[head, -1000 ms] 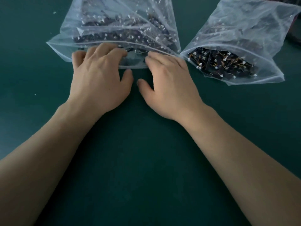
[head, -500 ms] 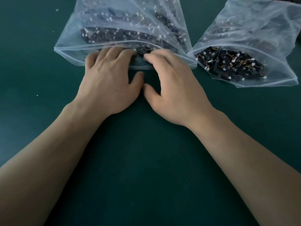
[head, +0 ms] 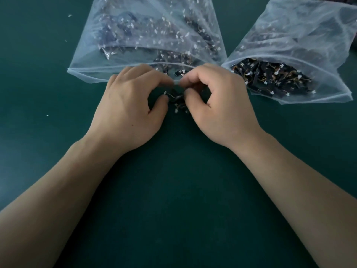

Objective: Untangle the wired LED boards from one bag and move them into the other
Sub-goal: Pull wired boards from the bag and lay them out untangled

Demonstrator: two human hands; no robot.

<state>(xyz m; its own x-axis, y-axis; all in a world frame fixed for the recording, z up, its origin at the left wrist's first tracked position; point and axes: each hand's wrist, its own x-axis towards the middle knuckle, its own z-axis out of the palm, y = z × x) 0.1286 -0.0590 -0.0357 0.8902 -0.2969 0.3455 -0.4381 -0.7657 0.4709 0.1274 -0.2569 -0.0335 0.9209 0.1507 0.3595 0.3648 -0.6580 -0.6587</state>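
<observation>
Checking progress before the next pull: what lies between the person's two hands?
Head view: a small tangle of black wired LED boards with white connectors, pinched by the left hand and right hand.

Board cluster (head: 176, 98) before left bag (head: 146, 41)
</observation>
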